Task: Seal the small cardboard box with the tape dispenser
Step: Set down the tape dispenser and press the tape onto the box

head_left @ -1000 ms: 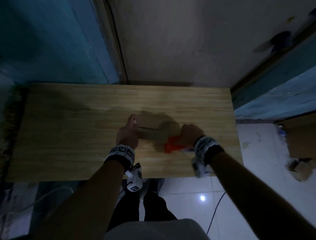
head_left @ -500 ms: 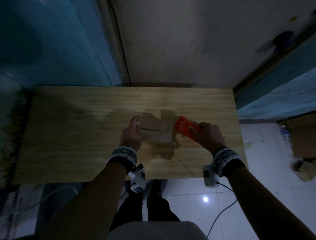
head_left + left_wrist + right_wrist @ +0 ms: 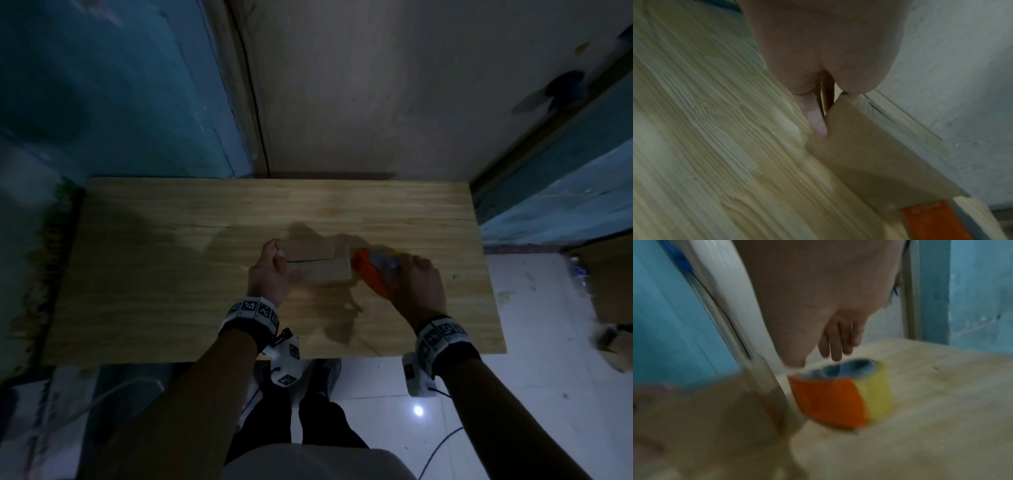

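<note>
A small brown cardboard box (image 3: 318,262) lies on the wooden table (image 3: 154,257), near its middle. My left hand (image 3: 270,270) grips the box's left end, thumb on top; in the left wrist view a finger lies along the box's side (image 3: 869,155). My right hand (image 3: 416,284) holds an orange tape dispenser (image 3: 371,274) with a yellowish tape roll, its front edge against the box's right end. The right wrist view, blurred, shows the orange and yellow dispenser (image 3: 840,395) beside the box (image 3: 715,410).
The table stands against a grey wall, with blue panels to the left and right. Brown cardboard boxes (image 3: 609,291) lie on the white tiled floor at the right. A cable (image 3: 442,448) runs over the floor by my feet.
My right hand has carried the dispenser from the box's near side round to its right end and lowered it there. The left hand has stayed on the box's left end.
</note>
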The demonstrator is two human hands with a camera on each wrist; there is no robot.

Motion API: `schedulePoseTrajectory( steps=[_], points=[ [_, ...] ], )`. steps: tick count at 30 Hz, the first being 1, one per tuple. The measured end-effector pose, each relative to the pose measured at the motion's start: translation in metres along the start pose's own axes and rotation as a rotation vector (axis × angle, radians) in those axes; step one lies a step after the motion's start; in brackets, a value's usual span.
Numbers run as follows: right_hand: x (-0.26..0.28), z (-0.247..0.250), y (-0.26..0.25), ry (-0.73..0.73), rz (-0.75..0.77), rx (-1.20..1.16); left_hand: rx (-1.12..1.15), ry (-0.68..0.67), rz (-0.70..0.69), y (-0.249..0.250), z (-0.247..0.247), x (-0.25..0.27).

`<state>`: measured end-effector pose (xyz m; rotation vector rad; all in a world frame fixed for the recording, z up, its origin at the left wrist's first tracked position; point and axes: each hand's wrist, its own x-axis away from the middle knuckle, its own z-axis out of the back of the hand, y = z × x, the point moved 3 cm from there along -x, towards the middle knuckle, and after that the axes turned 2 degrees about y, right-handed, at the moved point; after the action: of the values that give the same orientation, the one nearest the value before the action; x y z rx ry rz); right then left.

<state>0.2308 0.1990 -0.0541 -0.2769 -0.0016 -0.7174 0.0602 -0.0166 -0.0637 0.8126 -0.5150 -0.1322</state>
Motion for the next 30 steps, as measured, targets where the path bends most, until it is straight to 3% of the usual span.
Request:
schedulePoseTrajectory(
  steps=[2, 5, 9, 13, 23, 30],
  points=[
    [-0.006, 0.006, -0.024, 0.055, -0.011, -0.125, 0.017, -0.007, 0.027, 0.000, 0.003, 0.001],
    [-0.013, -0.004, -0.080, -0.043, -0.065, -0.477, 0.032, 0.001, 0.052, 0.000, 0.005, 0.001],
    [-0.012, -0.030, -0.124, -0.161, -0.172, -0.505, -0.041, 0.018, 0.068, 0.001, 0.006, 0.003],
    [-0.010, -0.036, -0.128, -0.158, -0.269, -0.575, -0.073, 0.033, 0.098, 0.004, 0.002, 0.006],
    [-0.009, -0.039, -0.126, -0.091, -0.294, -0.608, 0.024, -0.005, 0.144, 0.010, -0.014, 0.006],
    [-0.011, -0.046, -0.104, -0.065, -0.315, -0.920, 0.030, 0.031, 0.126, 0.004, -0.020, 0.004]
  ],
)
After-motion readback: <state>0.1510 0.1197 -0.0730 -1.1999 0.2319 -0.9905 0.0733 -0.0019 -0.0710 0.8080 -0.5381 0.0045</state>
